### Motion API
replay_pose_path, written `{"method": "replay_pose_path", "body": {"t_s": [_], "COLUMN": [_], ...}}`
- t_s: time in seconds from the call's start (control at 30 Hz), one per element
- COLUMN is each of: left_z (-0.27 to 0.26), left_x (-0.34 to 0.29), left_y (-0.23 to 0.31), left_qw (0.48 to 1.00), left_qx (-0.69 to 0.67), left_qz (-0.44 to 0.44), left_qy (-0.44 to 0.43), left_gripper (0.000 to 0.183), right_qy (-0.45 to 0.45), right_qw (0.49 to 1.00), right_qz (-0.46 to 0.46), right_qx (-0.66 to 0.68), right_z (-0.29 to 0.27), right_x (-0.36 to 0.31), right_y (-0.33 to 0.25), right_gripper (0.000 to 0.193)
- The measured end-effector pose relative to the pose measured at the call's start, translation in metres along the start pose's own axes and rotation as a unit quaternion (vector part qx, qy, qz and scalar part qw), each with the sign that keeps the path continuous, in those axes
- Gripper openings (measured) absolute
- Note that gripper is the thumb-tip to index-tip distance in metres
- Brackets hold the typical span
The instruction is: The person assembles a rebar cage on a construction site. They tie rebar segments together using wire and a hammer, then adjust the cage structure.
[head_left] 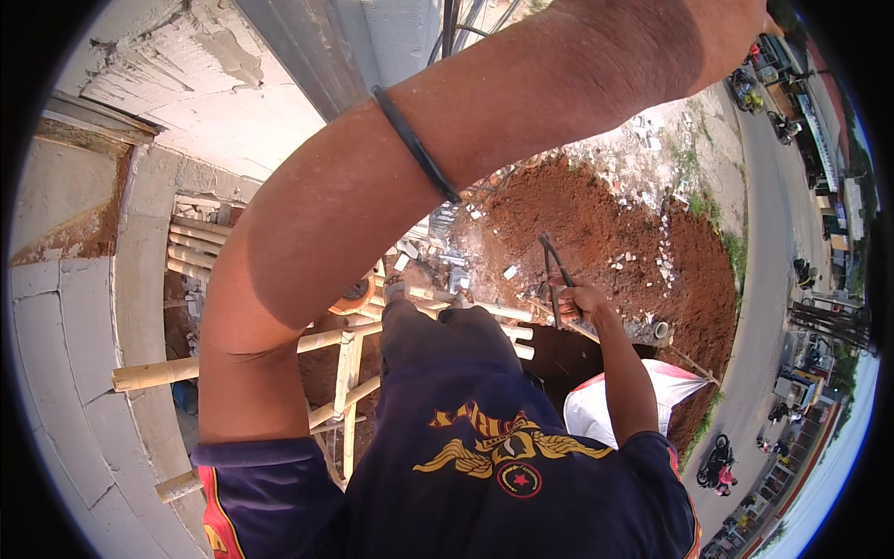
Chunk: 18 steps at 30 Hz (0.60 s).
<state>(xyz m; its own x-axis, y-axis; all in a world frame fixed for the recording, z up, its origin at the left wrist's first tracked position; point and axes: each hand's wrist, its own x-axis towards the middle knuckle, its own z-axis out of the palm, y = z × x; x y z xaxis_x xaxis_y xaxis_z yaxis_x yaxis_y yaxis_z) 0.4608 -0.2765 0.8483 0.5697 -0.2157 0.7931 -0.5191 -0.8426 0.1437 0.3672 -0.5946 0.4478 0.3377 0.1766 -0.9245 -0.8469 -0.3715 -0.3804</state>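
My left arm, with a black band on it, reaches across the upper part of the head view. Only a piece of my left hand [734, 35] shows at the top right, and its fingers are mostly cut off, so what it touches is hidden. Lower down, my right hand [582, 304] is closed round a dark two-legged tool, which looks like a pair of pincers [551, 265]. Its legs meet at the far end and spread toward my fingers. Below it, beyond my feet, lies reddish soil [596, 214].
I stand high on bamboo poles [349, 373] beside a pale block wall [79, 345]. A grey metal post [317, 47] rises at the upper left. A white sheet [605, 401] hangs by my right forearm. A road [764, 279] with motorbikes runs along the right.
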Motion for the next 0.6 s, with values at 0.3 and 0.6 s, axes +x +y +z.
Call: {"method": "replay_pose_path", "body": {"t_s": [0.3, 0.6], "left_z": [0.114, 0.164], "left_x": [-0.474, -0.787], "left_y": [-0.013, -0.085], "left_qw": [0.902, 0.363], "left_qx": [-0.024, -0.185], "left_qz": [-0.242, -0.897], "left_qy": [-0.357, 0.170], "left_gripper": [0.048, 0.046], "right_qy": [-0.083, -0.275], "right_qw": [0.827, 0.657], "right_qz": [-0.235, -0.282], "right_qx": [-0.504, -0.643], "right_z": [0.179, 0.411], "right_x": [0.128, 0.273], "right_y": [-0.003, 0.013], "right_gripper": [0.024, 0.035]}}
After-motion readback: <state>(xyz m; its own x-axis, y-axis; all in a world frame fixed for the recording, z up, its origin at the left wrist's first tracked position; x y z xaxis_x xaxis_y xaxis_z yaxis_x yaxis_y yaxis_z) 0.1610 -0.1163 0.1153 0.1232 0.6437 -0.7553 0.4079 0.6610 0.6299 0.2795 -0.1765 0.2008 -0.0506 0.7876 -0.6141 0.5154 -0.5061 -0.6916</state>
